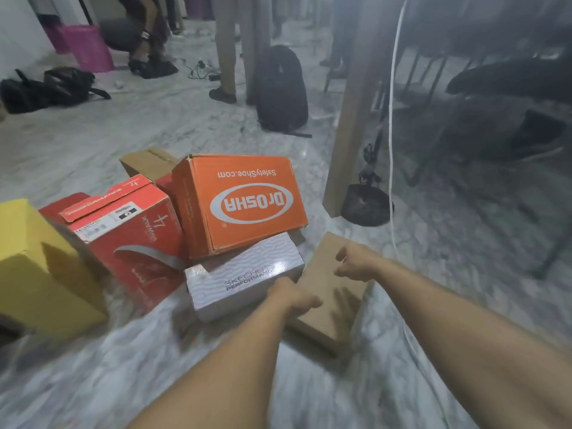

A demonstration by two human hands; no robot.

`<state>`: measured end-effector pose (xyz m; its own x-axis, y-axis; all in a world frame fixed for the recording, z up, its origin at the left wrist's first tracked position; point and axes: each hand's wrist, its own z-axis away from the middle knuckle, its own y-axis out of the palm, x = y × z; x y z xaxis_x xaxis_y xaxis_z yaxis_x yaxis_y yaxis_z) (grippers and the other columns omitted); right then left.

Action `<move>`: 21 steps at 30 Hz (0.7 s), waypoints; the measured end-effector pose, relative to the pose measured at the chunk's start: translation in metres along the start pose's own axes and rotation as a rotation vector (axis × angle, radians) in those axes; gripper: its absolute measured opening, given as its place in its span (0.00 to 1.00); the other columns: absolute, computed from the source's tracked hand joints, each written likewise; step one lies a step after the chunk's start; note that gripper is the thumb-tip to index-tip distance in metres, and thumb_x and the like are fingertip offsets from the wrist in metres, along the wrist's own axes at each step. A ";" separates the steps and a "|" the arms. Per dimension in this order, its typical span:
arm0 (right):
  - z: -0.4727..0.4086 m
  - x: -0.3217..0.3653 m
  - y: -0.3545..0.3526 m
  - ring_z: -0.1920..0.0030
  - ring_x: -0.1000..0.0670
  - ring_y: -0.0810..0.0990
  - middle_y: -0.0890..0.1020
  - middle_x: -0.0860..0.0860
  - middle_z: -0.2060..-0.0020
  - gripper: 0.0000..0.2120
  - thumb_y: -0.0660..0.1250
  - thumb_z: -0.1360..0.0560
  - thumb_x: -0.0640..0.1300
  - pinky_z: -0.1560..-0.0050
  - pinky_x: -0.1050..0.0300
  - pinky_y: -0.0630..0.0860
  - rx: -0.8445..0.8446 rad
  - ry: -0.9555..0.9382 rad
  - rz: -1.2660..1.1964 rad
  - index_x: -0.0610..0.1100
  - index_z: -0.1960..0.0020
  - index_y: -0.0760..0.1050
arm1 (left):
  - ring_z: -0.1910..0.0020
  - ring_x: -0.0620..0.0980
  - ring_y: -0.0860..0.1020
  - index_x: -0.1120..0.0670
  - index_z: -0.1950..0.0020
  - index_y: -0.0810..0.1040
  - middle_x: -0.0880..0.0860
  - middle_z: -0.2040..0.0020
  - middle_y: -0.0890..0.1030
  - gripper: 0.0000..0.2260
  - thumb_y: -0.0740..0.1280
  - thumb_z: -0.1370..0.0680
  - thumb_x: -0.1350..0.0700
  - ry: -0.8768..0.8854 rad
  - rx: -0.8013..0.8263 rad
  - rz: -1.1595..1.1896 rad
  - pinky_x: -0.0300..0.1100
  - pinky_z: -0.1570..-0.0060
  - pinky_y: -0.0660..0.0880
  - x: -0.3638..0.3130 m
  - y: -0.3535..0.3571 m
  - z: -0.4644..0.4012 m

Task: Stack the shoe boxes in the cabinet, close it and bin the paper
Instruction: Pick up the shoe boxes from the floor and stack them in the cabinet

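Note:
Several shoe boxes lie jumbled on the marble floor. An orange box point(244, 199) leans on a white box point(238, 277). A red box point(130, 239) sits to its left, a yellow box point(37, 267) at the far left. A plain brown box point(328, 289) lies to the right of the white one. My left hand point(294, 297) reaches between the white and brown boxes, fingers curled at the brown box's left edge. My right hand point(356, 261) hovers over the brown box's top with fingers loosely bent, holding nothing.
A wooden post point(349, 125) and a glass panel stand to the right, with a white cord point(392, 119) hanging there. A black backpack point(281, 88), bags point(46, 88), a pink bin point(88, 46) and standing people's legs are further back. Another brown box point(148, 162) lies behind the orange one.

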<state>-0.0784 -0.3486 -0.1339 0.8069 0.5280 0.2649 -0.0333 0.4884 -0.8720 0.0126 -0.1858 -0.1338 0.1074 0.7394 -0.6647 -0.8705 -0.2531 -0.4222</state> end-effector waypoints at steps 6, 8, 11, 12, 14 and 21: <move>-0.051 -0.023 0.024 0.37 0.45 0.75 0.75 0.45 0.36 0.26 0.71 0.28 0.48 0.41 0.53 0.73 -0.008 0.043 0.025 0.41 0.33 0.70 | 0.42 0.55 0.76 0.59 0.39 0.71 0.53 0.43 0.77 0.25 0.74 0.31 0.51 -0.143 -0.115 0.148 0.44 0.44 0.75 0.038 0.030 -0.036; -0.066 -0.027 0.030 0.36 0.44 0.74 0.73 0.46 0.34 0.32 0.74 0.30 0.50 0.40 0.52 0.73 -0.014 0.066 0.040 0.43 0.30 0.67 | 0.44 0.55 0.74 0.58 0.40 0.68 0.53 0.47 0.73 0.22 0.73 0.28 0.53 -0.191 -0.102 0.264 0.43 0.49 0.73 0.045 0.036 -0.045; -0.081 -0.029 0.035 0.32 0.41 0.68 0.67 0.45 0.30 0.44 0.78 0.34 0.51 0.37 0.47 0.72 -0.043 0.088 0.090 0.45 0.26 0.59 | 0.48 0.54 0.74 0.57 0.39 0.67 0.52 0.46 0.74 0.22 0.72 0.28 0.55 -0.240 -0.067 0.406 0.44 0.53 0.72 0.053 0.045 -0.059; -0.085 -0.030 0.037 0.30 0.41 0.66 0.64 0.45 0.28 0.47 0.78 0.35 0.50 0.36 0.45 0.70 -0.042 0.093 0.116 0.46 0.25 0.56 | 0.48 0.54 0.74 0.55 0.38 0.66 0.53 0.44 0.74 0.23 0.72 0.29 0.54 -0.263 -0.053 0.443 0.46 0.53 0.74 0.055 0.046 -0.061; -0.090 -0.031 0.044 0.26 0.41 0.58 0.56 0.45 0.24 0.52 0.79 0.35 0.49 0.32 0.43 0.66 -0.015 0.096 0.154 0.49 0.23 0.49 | 0.46 0.55 0.74 0.53 0.40 0.64 0.53 0.41 0.73 0.23 0.72 0.28 0.53 -0.314 -0.003 0.520 0.50 0.52 0.76 0.061 0.049 -0.066; -0.101 -0.044 0.043 0.22 0.38 0.44 0.43 0.44 0.22 0.71 0.81 0.44 0.61 0.26 0.34 0.53 0.077 0.220 0.212 0.50 0.24 0.29 | 0.43 0.56 0.75 0.52 0.38 0.71 0.53 0.50 0.74 0.19 0.70 0.26 0.51 -0.397 0.114 0.713 0.53 0.45 0.75 0.067 0.054 -0.071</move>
<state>-0.0553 -0.4211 -0.2248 0.8850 0.4651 -0.0226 -0.2527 0.4390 -0.8622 0.0072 -0.1945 -0.2446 -0.6483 0.5962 -0.4734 -0.7115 -0.6958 0.0981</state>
